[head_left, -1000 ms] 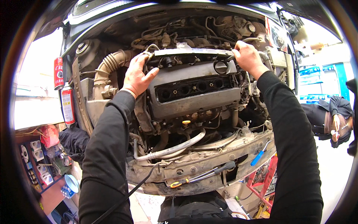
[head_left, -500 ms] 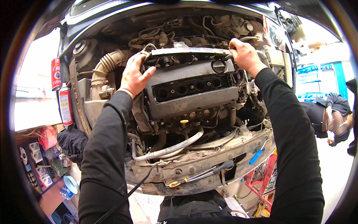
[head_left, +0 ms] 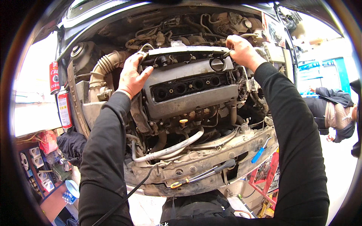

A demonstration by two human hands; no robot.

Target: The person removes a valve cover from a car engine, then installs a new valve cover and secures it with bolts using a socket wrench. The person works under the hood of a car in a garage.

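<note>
A silver fuel rail (head_left: 188, 49) with several injectors (head_left: 164, 60) under it lies crosswise behind the dark valve cover (head_left: 177, 77). My left hand (head_left: 131, 77) has its fingers curled at the rail's left end, beside a hose, its thumb sticking out to the right. At the other end my right hand (head_left: 244, 52) is closed, with thumb and fingers pinching the rail's tip. Just below the right part of the rail sits the round oil filler cap (head_left: 217, 64). Several round plug wells show in the recess (head_left: 190, 87) of the cover.
Pliers (head_left: 203, 175) and a blue-handled screwdriver (head_left: 259, 153) lie on the front crossmember (head_left: 181, 171). A ribbed intake hose (head_left: 109, 64) is at the left. Two red spray cans (head_left: 54, 78) stand at the left fender. Another person (head_left: 333, 113) is far right.
The view has shifted slightly, so the engine sits a little further left and higher. Both hands remain at the rail's ends.
</note>
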